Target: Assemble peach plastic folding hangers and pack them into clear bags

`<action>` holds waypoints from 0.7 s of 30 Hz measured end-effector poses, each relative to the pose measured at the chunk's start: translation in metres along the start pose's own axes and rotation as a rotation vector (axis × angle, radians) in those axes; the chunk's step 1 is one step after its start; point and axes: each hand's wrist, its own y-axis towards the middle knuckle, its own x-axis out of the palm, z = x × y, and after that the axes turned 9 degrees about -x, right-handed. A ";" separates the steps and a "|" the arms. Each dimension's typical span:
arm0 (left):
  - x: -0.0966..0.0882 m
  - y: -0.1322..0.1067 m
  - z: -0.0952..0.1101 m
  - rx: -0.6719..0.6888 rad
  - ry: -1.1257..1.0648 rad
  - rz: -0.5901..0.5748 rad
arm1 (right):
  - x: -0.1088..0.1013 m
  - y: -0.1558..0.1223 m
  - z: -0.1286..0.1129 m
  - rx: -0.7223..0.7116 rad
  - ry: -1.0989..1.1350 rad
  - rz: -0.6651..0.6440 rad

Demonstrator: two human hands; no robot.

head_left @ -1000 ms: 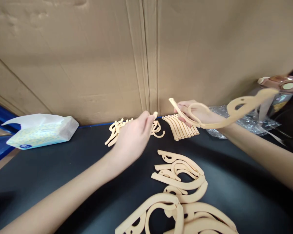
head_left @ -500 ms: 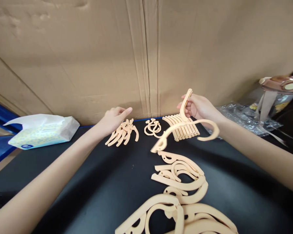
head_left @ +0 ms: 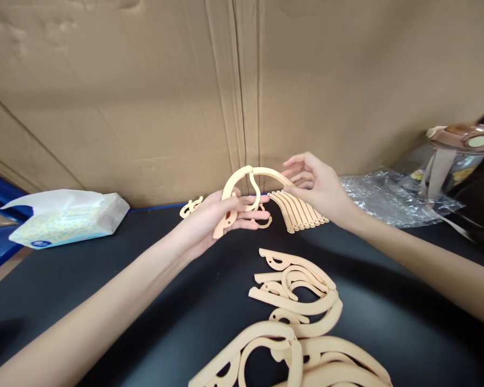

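A cream folding hanger [head_left: 239, 174] is raised over the far part of the black table, its two arms meeting at the top and its curved hook hanging between them. My left hand [head_left: 221, 215] is closed on the hanger's left arm, thumb in front and the other fingers stretched out behind. At the right arm's end is my right hand [head_left: 317, 185], with that end between thumb and fingers. Just below it lies a neat row of curved hanger arms [head_left: 298, 212]. Small hook pieces [head_left: 263, 221] and other small pieces [head_left: 190, 208] lie behind my left hand, partly hidden.
Folded hangers [head_left: 302, 290] lie piled toward the near edge of the black table [head_left: 153, 322]. A tissue pack [head_left: 70, 217] is at the left, clear plastic bags [head_left: 383, 199] and a bottle [head_left: 463, 150] at the right. Cardboard [head_left: 145, 97] stands behind.
The hanger has moved left and turned from my right hand into my left. My left hand has come right, away from the small pieces, and closed on it. The piles stay put.
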 end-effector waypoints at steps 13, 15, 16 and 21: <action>0.000 -0.011 0.001 -0.097 0.558 0.027 | 0.000 -0.004 -0.005 0.106 -0.130 -0.352; -0.003 -0.010 0.000 -0.089 0.721 0.160 | -0.009 0.004 0.008 0.246 -0.033 -0.275; -0.004 -0.009 -0.001 -0.077 0.757 0.216 | -0.013 0.008 0.016 0.272 -0.080 -0.253; -0.006 -0.003 -0.003 0.069 0.812 0.447 | -0.015 0.007 0.043 0.335 -0.609 -0.401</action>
